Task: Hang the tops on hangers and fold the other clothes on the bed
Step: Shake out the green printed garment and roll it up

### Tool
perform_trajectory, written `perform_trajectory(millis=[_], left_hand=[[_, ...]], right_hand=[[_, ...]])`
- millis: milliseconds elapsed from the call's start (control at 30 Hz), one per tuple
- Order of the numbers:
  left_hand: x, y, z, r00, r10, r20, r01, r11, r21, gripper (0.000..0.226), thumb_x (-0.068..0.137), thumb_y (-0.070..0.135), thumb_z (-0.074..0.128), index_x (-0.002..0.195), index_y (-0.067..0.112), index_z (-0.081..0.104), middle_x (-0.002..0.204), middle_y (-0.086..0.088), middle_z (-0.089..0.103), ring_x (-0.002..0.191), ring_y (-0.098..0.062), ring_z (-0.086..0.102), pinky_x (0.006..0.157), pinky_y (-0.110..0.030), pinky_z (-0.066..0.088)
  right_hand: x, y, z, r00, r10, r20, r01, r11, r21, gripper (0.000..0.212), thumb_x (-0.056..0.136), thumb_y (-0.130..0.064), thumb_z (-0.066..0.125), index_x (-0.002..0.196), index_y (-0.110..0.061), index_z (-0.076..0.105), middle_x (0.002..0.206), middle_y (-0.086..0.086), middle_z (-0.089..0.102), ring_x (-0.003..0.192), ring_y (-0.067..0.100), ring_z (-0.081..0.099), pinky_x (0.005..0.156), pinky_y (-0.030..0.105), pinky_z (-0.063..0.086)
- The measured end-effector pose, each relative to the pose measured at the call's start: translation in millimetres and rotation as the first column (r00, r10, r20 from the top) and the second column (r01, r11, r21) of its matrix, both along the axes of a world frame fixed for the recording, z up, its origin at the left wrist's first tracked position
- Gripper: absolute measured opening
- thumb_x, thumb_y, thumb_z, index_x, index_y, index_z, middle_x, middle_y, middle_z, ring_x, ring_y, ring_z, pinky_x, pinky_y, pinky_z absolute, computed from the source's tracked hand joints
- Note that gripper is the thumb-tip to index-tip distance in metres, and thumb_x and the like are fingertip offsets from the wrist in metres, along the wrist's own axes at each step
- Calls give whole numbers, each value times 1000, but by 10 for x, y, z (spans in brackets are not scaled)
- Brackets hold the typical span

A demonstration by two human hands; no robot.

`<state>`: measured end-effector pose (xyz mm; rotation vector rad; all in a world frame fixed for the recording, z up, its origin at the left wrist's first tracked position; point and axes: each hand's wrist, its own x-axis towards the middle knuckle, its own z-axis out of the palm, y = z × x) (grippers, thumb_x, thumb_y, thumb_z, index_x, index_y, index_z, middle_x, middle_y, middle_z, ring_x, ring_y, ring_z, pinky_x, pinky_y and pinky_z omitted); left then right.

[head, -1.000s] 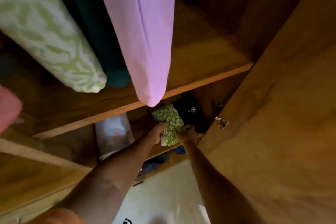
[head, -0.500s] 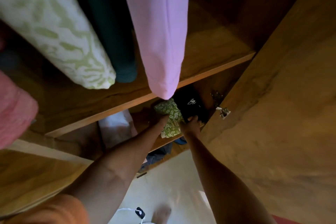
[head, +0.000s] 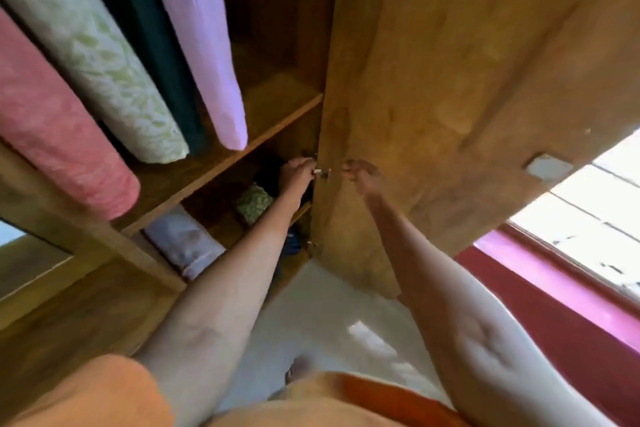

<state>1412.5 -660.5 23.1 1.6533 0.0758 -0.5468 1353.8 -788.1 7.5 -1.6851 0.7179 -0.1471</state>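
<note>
Both hands have left the folded green-patterned cloth [head: 254, 203]. A second ago they were on it at the lower shelf [head: 221, 218]; now it lies there alone, just left of the wardrobe door [head: 450, 97], with a dark folded item behind it, too dim to identify.

Left hand [head: 297, 174]: fingers curled at the small metal latch [head: 322, 173] on the door's inner edge, apparently pinching it. Motion blur; grip not certain.

Right hand [head: 362, 173]: on the door's outer face, just right of the latch. Fingers look bent against the wood, holding nothing visible; cannot tell whether it presses or only touches.

Door now stands more edge-on to the camera than before, so it has swung.

Above the cloth, four hung garments: pink top [head: 59, 121], green-and-white top [head: 104, 55], dark teal top [head: 156, 45], lilac top [head: 204, 42], all left of the door. A pale bundle [head: 187, 246] lies on the shelf to the left of the green cloth.

Judgement: folded piece is stowed and the tops are hung, so this batch looks done. Hands seem set to close the door.
</note>
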Motion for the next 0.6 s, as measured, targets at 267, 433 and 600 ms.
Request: perform_trajectory(millis=[267,433,600], left_hand=[[-1332,-955,845,932,-306,192,339,925,-171,29,94,16,50,117,1,60,108,-9,64,93,-17,59,45,-1,40],[-2520,-1412,897,770,-594,231,629,768,-123,28,95,16,47,114,1,60,96,-6,63,87,-20,60,60,-16,46],[-3588,-1734,852,475,-850,228,879,472,-72,26,96,21,46,114,8,60,117,-9,62,88,-21,61,70,-28,42]], right_hand=[[-1683,-620,835,923,-315,222,343,933,-104,23,85,-43,58,79,-23,68,88,-1,69,91,16,63,83,34,48],[-3090,-809,1096,793,-507,337,565,820,-95,21,84,-41,57,80,-22,64,94,7,68,94,21,64,79,31,45],[-4548,-746,1139,558,-763,327,819,570,-67,42,78,-53,51,100,-20,64,109,8,66,94,22,60,74,27,43]])
